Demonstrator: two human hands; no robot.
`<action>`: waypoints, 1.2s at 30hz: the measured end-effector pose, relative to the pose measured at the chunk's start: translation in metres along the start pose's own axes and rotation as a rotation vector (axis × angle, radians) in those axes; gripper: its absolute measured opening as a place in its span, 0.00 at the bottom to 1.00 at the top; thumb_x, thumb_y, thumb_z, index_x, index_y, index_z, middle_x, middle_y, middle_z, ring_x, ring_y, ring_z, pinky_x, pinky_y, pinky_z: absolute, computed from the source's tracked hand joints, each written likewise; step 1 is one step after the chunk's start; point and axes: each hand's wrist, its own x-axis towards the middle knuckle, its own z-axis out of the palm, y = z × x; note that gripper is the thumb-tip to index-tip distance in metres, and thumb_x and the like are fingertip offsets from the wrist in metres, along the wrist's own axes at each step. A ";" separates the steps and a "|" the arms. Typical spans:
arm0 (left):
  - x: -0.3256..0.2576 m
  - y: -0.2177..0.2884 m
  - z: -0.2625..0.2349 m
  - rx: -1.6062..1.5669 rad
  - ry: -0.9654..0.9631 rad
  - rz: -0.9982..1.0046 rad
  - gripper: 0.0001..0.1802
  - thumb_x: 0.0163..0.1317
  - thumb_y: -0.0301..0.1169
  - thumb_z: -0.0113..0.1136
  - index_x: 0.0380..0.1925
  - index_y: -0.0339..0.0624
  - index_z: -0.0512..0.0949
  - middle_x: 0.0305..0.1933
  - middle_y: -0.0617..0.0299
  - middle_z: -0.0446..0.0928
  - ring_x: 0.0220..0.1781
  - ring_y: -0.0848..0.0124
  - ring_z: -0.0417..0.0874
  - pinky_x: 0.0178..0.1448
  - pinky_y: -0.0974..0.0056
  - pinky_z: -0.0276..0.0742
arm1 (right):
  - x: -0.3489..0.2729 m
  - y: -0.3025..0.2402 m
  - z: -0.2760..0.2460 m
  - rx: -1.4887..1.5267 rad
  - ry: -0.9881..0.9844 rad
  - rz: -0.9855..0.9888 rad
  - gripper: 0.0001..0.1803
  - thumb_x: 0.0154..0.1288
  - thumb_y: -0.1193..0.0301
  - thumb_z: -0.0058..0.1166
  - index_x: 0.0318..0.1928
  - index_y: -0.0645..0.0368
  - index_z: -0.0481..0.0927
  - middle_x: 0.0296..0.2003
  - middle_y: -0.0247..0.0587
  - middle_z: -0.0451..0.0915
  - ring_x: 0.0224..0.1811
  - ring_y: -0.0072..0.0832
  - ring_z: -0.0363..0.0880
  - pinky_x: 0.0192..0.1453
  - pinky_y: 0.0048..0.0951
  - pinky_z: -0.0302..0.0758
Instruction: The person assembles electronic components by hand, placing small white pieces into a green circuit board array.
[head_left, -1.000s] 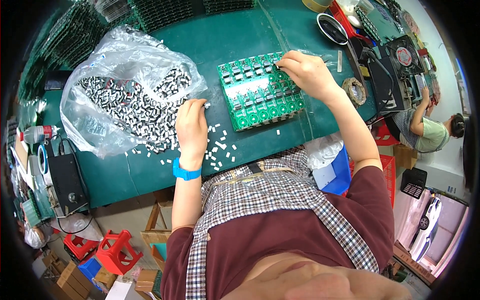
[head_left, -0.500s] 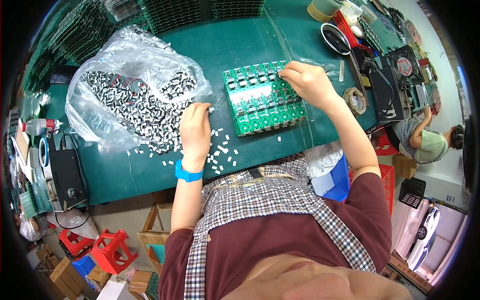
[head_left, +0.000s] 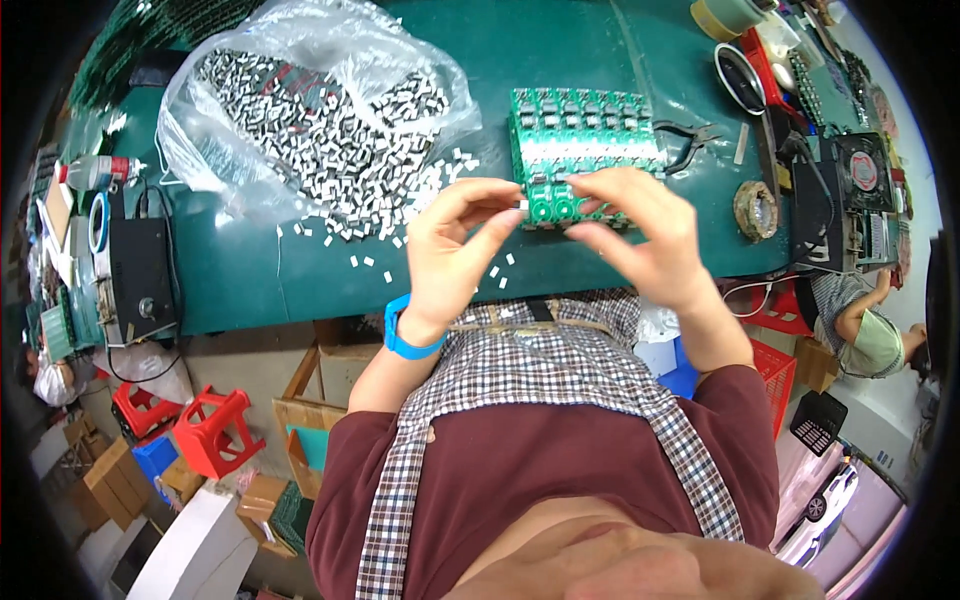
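Both hands meet above the worktop [head_left: 300, 290] front edge: left hand [head_left: 450, 250] pinches a small white part [head_left: 522, 204], right hand [head_left: 640, 235] fingers curled narrow beside it. Green circuit board panel [head_left: 580, 150] lies just behind. Loose parts and open bag [head_left: 310, 110] left; pliers [head_left: 690, 145] right.

Maroon short-sleeved shirt [head_left: 520, 480], checked apron straps [head_left: 400, 470], blue wristband [head_left: 405, 335].

Plastic bag [head_left: 300, 110]: clear and crumpled, lying open on the green table [head_left: 560, 50], full of small white-and-black parts.
Bottle [head_left: 95, 172]: on its side left of the bag, with a red-and-white label.
Cardboard boxes [head_left: 95, 480]: brown, on the floor below the table's left end.
White box [head_left: 195, 550]: just right of them.
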 end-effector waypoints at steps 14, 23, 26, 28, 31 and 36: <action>-0.015 -0.011 0.017 0.282 -0.070 0.185 0.20 0.53 0.15 0.58 0.48 0.35 0.75 0.40 0.55 0.80 0.42 0.68 0.83 0.49 0.66 0.79 | -0.028 0.007 0.043 0.070 0.237 -0.043 0.12 0.45 0.81 0.64 0.34 0.60 0.81 0.31 0.41 0.82 0.34 0.33 0.83 0.37 0.28 0.79; -0.014 -0.014 0.012 0.535 -0.171 0.507 0.20 0.52 0.13 0.60 0.48 0.32 0.74 0.42 0.52 0.79 0.45 0.67 0.81 0.50 0.66 0.78 | -0.033 0.009 0.043 0.155 0.267 -0.033 0.11 0.45 0.82 0.63 0.33 0.61 0.81 0.31 0.41 0.82 0.34 0.32 0.83 0.37 0.28 0.80; -0.013 -0.016 0.012 0.529 -0.183 0.560 0.19 0.53 0.14 0.60 0.47 0.32 0.74 0.43 0.52 0.79 0.45 0.66 0.81 0.49 0.65 0.78 | -0.032 0.010 0.042 0.175 0.250 -0.022 0.11 0.45 0.82 0.64 0.32 0.61 0.80 0.31 0.41 0.82 0.34 0.32 0.83 0.37 0.28 0.80; -0.015 -0.017 0.016 0.377 -0.158 0.353 0.17 0.54 0.14 0.60 0.46 0.31 0.74 0.43 0.52 0.79 0.45 0.67 0.81 0.50 0.65 0.78 | -0.031 0.012 0.043 0.109 0.270 -0.065 0.11 0.44 0.82 0.64 0.32 0.62 0.80 0.31 0.40 0.82 0.33 0.32 0.83 0.37 0.27 0.80; -0.016 -0.013 0.018 0.160 -0.145 0.118 0.17 0.55 0.15 0.59 0.46 0.30 0.73 0.42 0.53 0.78 0.46 0.67 0.80 0.52 0.65 0.76 | -0.031 0.014 0.043 -0.025 0.282 -0.178 0.12 0.43 0.82 0.63 0.32 0.63 0.79 0.30 0.40 0.81 0.32 0.32 0.82 0.34 0.27 0.80; -0.013 -0.008 0.018 0.064 -0.106 0.019 0.16 0.55 0.15 0.57 0.45 0.31 0.75 0.41 0.55 0.78 0.45 0.70 0.81 0.52 0.66 0.77 | -0.029 0.017 0.042 -0.129 0.225 -0.332 0.12 0.40 0.83 0.63 0.31 0.63 0.79 0.30 0.42 0.81 0.31 0.33 0.82 0.33 0.28 0.81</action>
